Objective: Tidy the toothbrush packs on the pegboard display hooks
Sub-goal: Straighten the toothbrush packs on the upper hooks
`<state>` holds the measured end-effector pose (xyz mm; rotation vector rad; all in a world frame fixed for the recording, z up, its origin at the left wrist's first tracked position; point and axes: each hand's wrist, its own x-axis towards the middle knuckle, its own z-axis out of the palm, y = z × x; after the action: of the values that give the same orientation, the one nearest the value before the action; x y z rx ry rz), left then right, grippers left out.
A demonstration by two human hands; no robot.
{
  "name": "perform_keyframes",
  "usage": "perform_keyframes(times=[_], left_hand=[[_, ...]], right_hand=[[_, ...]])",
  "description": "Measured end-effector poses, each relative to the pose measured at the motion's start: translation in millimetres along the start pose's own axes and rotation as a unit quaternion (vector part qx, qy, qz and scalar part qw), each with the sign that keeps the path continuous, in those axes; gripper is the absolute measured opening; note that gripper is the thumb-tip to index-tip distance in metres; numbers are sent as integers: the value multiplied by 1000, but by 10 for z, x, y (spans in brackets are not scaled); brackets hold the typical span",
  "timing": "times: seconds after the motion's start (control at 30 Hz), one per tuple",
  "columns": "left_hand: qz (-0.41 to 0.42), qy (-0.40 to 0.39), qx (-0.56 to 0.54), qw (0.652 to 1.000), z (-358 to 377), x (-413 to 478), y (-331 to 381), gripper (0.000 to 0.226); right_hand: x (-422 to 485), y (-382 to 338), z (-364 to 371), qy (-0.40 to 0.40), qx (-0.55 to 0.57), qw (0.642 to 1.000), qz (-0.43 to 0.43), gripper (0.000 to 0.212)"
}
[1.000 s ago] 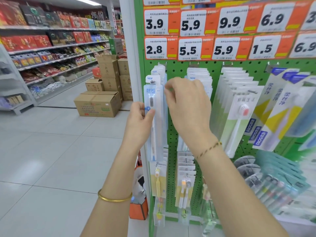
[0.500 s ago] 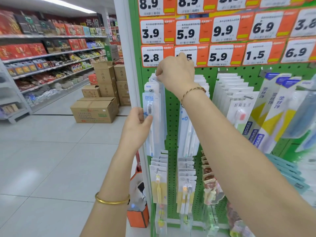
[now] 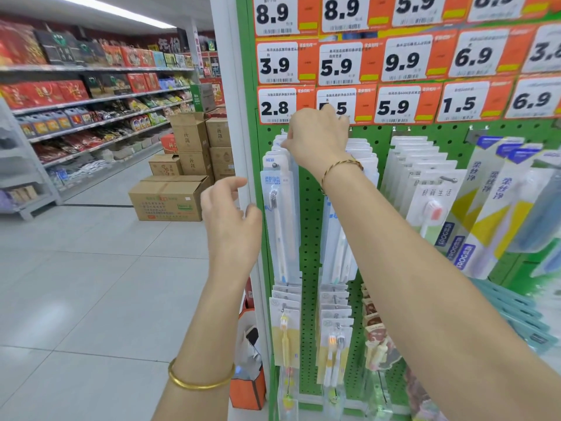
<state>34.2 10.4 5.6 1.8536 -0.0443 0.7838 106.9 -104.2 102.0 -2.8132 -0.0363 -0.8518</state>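
A green pegboard [image 3: 309,238] carries hooks with rows of clear toothbrush packs. On the leftmost upper hook hangs a row whose front pack [image 3: 279,214] is marked NEW and holds a white brush. My right hand [image 3: 318,141] reaches up to the back of that row, its fingertips pinched on the tops of the rear packs near the board. My left hand [image 3: 230,220] hovers just left of the front pack with fingers spread, holding nothing. My right forearm hides much of the second row [image 3: 337,238].
Orange price tags [image 3: 282,106] line the board above the hooks. More packs hang to the right [image 3: 425,183] and on lower hooks [image 3: 285,329]. An orange bag [image 3: 247,387] sits at the board's foot. Cardboard boxes [image 3: 167,199] stand in the aisle beside stocked shelves [image 3: 91,117].
My left hand has let go of the front pack and drawn slightly away, fingers spread. My right hand climbed from the packs' middle to their tops at the back of the hook.
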Motion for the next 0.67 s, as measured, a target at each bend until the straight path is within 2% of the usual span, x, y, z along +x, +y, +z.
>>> perform_keyframes(times=[0.33, 0.53, 0.67], left_hand=[[16, -3, -21, 1000, -21, -150, 108, 37], [34, 16, -51, 998, 1, -282, 203, 35], [42, -12, -92, 995, 22, -397, 232, 35]], right_hand=[[-200, 110, -139, 58, -29, 998, 0, 18], [-471, 167, -231, 98, -8, 995, 8, 15], [-705, 233, -292, 126, 15, 992, 4, 14]])
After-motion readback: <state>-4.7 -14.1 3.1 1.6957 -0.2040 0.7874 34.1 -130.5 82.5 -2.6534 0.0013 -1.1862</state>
